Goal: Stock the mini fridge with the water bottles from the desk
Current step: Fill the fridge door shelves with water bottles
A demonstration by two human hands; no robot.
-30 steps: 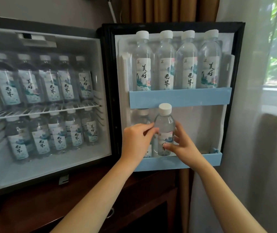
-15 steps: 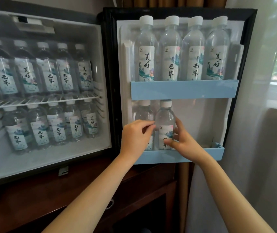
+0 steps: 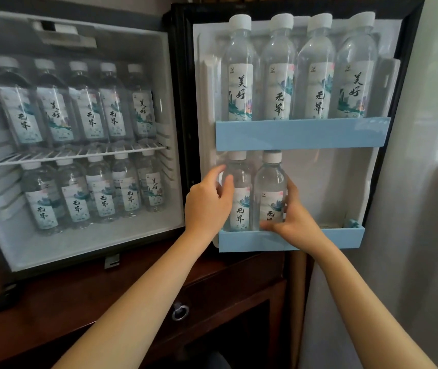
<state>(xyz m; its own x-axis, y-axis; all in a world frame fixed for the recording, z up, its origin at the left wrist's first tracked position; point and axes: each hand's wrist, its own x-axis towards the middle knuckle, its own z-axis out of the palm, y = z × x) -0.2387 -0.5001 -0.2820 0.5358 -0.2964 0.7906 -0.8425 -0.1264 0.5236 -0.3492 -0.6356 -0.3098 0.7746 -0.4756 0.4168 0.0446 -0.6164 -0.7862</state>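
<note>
Now the left hand (image 3: 208, 206) grips the left bottle (image 3: 241, 209) and the right hand (image 3: 293, 222) grips the right bottle (image 3: 269, 190), both upright in the lower door shelf (image 3: 332, 238).

Second bottle (image 3: 269, 182), raised a second ago, now stands in the lower shelf (image 3: 332, 238) (beside the first bottle (image 3: 241, 182), newly gripped by the left hand (image 3: 207, 206)).

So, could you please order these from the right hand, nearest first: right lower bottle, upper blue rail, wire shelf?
1. Right lower bottle, gripped by the right hand.
2. Upper blue rail, above on the door.
3. Wire shelf, far left inside fridge.
</note>
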